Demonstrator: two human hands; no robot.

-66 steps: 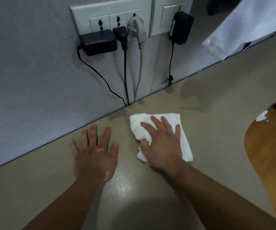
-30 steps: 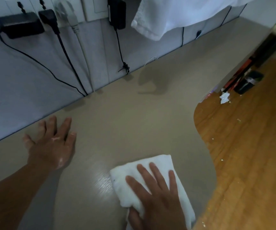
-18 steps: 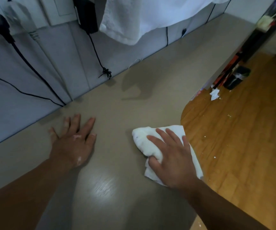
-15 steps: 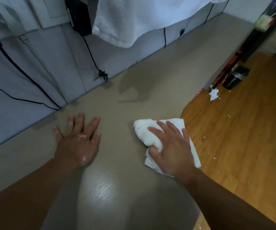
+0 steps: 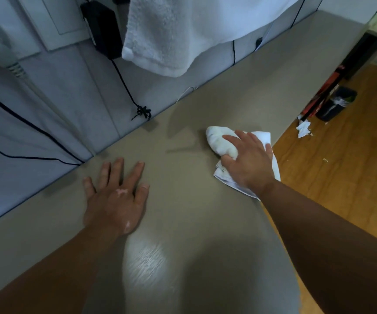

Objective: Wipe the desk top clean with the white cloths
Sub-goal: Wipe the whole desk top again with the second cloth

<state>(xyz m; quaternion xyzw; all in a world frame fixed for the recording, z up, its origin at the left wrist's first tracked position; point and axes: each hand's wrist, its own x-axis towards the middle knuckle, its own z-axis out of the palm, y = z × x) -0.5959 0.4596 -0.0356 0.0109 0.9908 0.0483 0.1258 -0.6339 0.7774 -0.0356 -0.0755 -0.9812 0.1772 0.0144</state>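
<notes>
Beige matte surface [image 5: 183,211], glare patch up close. On it the left hand [image 5: 117,200] lies flat, fingers straight and spread, holding nothing. A bit further right, the right hand [image 5: 248,162] grips a crumpled white cloth [image 5: 219,141], thumb tucked into the bunched end, fingers curved over it. The cloth sits on the surface near its edge. Beyond, a knotted black cord [image 5: 143,113] hangs down the grey wall and a white terry towel [image 5: 178,30] hangs above.
</notes>
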